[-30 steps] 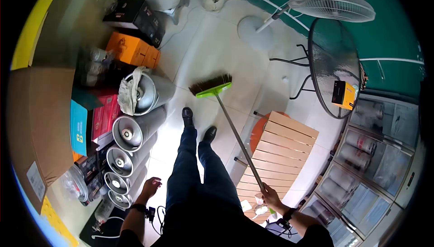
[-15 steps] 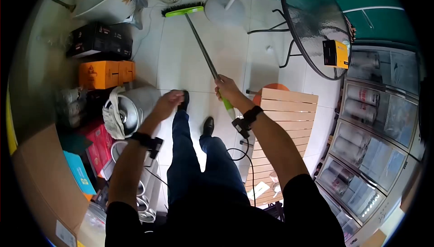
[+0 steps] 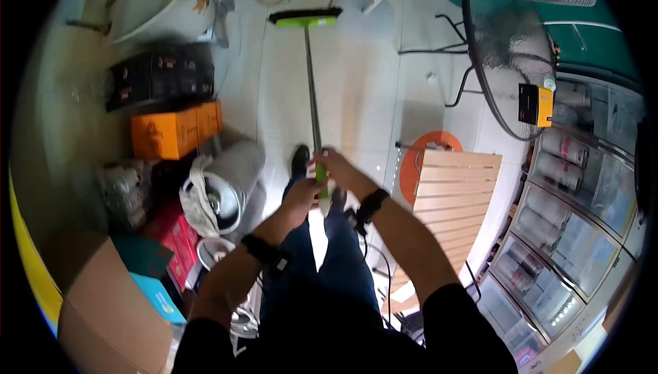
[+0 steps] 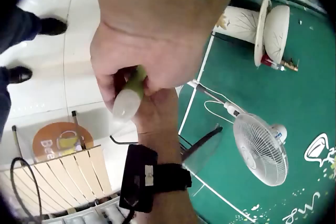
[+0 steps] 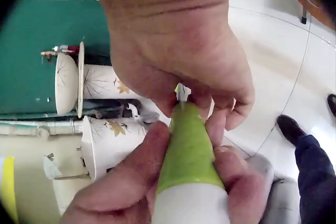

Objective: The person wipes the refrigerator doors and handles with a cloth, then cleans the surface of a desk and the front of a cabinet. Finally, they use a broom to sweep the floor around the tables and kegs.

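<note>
A broom [image 3: 312, 86] stretches forward over the floor, its green head with dark bristles [image 3: 305, 18] at the far end. My right hand [image 3: 336, 164] grips the handle near its top. Closer to my body, my left hand [image 3: 303, 199] holds the green and white handle end. In the right wrist view, the fingers of both hands close around the green grip [image 5: 189, 150], the right hand [image 5: 178, 61] farther along it. The left wrist view shows the pale handle tip [image 4: 127, 106] poking out of my left hand [image 4: 152, 56].
Metal kegs [image 3: 229, 189], orange boxes [image 3: 175, 131] and a black box [image 3: 161, 79] line the left side. On the right stand a slatted wooden table [image 3: 456, 203], a glass-topped table [image 3: 507, 52] and glass-door fridges [image 3: 548, 203]. A fan base [image 3: 363, 11] sits beside the broom head.
The right hand has come forward from beside the wooden table, and the broom head has slid away from my feet. My left hand has left my left side and taken hold of the handle.
</note>
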The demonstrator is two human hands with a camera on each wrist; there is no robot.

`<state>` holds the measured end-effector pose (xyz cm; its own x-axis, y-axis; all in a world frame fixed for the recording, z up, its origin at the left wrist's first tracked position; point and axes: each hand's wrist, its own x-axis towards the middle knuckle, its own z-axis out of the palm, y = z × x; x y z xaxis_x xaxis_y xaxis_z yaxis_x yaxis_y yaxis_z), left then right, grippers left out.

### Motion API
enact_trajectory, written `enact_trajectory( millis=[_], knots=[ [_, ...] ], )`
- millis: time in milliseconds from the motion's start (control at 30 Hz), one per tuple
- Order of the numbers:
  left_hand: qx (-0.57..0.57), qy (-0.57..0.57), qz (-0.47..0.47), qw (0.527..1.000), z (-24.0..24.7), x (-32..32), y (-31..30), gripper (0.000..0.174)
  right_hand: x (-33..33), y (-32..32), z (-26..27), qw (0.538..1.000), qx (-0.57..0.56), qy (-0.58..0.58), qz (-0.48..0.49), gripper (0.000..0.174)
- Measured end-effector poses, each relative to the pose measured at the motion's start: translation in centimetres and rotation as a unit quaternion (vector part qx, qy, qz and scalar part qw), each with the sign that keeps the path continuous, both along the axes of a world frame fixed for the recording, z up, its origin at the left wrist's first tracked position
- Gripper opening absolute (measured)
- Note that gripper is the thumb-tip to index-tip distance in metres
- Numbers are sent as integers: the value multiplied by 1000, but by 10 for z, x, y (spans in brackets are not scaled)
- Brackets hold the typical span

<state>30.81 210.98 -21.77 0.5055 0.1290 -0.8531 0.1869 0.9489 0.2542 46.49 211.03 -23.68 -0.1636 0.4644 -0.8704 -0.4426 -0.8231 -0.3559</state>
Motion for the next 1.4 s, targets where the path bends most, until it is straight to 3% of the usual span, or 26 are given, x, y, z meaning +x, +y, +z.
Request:
enact_trajectory(
  millis=[100, 133, 200, 233, 300, 433, 467, 500, 567, 600, 700, 733, 800, 833, 900, 933, 1000, 1100, 1133, 1167, 1200, 1233, 1267, 1300, 1367, 1400],
  knots=[
    [70, 20, -11, 997, -21, -11, -7, 22, -24, -16, -37, 997, 49, 3, -54, 32],
    [112, -19, 24, 993, -22, -11, -5, 26, -29, -16, -31, 995, 6, -18, -102, 35],
    [203, -136, 90, 965, -43, -22, 5, 37, -26, -33, -21, 996, 36, 11, -85, 43],
    [176, -18, 77, 981, -42, -15, 26, 37, -36, -41, -7, 985, -24, 24, -168, 43],
    [199, 34, -78, 976, -65, -7, 62, 50, -41, -50, 18, 975, -53, 61, -208, 46],
    [179, 24, -130, 975, -62, 54, 87, 64, -24, -38, 44, 979, -36, -31, -199, 42],
    [258, -9, -181, 949, -79, 62, 84, 66, -22, -33, 48, 980, -28, -57, -188, 41],
    [363, 36, -218, 905, -95, 66, 73, 63, -19, -33, 55, 980, -24, -55, -190, 41],
    [387, 37, -256, 885, -45, 79, 74, 61, -13, -40, 76, 977, -1, -102, -189, 39],
    [395, 1, -238, 887, -47, 78, 71, 67, -10, -38, 87, 974, -7, -98, -203, 40],
    [477, 3, -204, 855, -55, 107, 95, 61, 9, -16, 68, 968, 27, -142, -207, 39],
    [439, -8, -206, 875, -49, 124, 120, 65, 22, 5, 59, 965, 29, -167, -201, 38],
    [532, -11, -214, 819, -59, 150, 157, 66, 49, 45, 26, 957, 77, -180, -213, 35],
    [550, -16, -251, 796, -76, 158, 175, 57, 64, 69, 13, 958, 64, -193, -205, 34],
    [729, -31, -295, 617, -106, 160, 204, 51, 88, 98, -24, 956, 81, -166, -229, 29],
    [730, -31, -297, 615, -101, 163, 214, 51, 96, 111, -30, 959, 67, -156, -227, 27],
    [802, 54, -362, 473, -80, 164, 220, 57, 97, 110, -38, 962, 44, -144, -228, 25],
    [732, -31, -439, 520, -81, 151, 194, 61, 81, 61, -19, 969, 32, -164, -180, 26],
    [762, -67, -414, 494, -103, 138, 175, 57, 75, 35, -21, 971, 8, -166, -174, 29],
    [780, -91, -405, 468, -94, 130, 159, 55, 71, 11, 0, 974, 7, -169, -153, 31],
    [772, -87, -402, 485, -86, 123, 136, 50, 65, -15, 10, 978, -40, -162, -125, 31],
    [696, -126, -420, 569, -69, 121, 121, 42, 56, -38, 27, 980, -62, -126, -142, 29],
    [644, -102, -486, 582, -56, 119, 102, 31, 46, -56, 44, 979, -109, -107, -132, 25],
    [742, -119, -419, 510, -62, 115, 80, 24, 34, -71, 73, 982, -98, -101, -128, 22],
    [675, -202, -420, 572, -56, 114, 58, 5, 26, -84, 133, 984, -91, -108, -105, 23],
    [668, -207, -430, 572, -52, 116, 45, 2, 27, -99, 144, 983, -100, -106, -109, 25]
  ],
)
